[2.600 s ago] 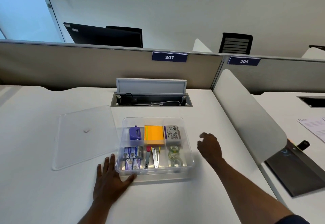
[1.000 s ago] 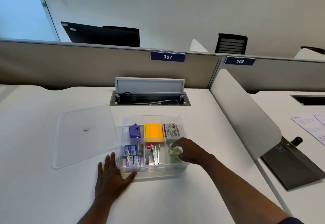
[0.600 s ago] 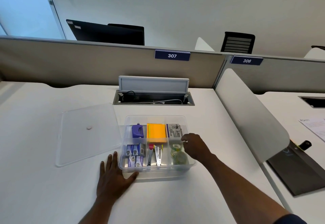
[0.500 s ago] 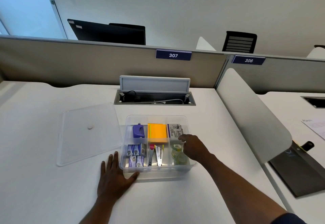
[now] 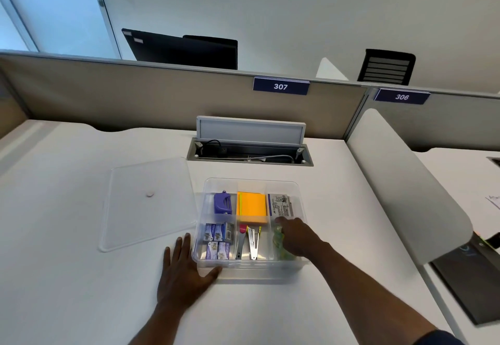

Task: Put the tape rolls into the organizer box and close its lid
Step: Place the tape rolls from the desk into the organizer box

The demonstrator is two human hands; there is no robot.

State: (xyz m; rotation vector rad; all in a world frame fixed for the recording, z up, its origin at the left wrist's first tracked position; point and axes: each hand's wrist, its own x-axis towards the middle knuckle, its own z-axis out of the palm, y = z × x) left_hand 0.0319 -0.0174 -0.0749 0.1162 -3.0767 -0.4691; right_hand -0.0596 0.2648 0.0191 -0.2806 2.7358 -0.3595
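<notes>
Visibility over the near-right compartment of the organizer box (image 5: pixel 251 263) is limited: the right hand (image 5: pixel 296 236) reaches into it from the right and covers most of its contents. Only a greenish, translucent edge of the tape rolls (image 5: pixel 278 239) shows to the left of and below the fingers, so their count and the direction of their axes cannot be determined. Whether the right hand is clamped on a roll or merely resting above it cannot be told; the fingers curl downward with their tips hidden inside the compartment.

Left hand (image 5: pixel 186 271) lies flat on the white desk (image 5: pixel 67 277), fingers spread and gripping nothing, with the thumb against the near-left corner of the box.

Box orientation: long axis runs left to right, parallel to the near desk edge, open side up. Remaining compartments hold a purple hole punch (image 5: pixel 223 203), an orange sticky-note pad (image 5: pixel 251 208), a printed packet (image 5: pixel 281 205), small staple boxes (image 5: pixel 217 240) and metal clips (image 5: pixel 250 241).

Lid (image 5: pixel 148 201) lies flat on the desk just left of the box, separate from it; its right edge sits close beside the box wall. Lid transparency makes its outline faint against the desk.
</notes>
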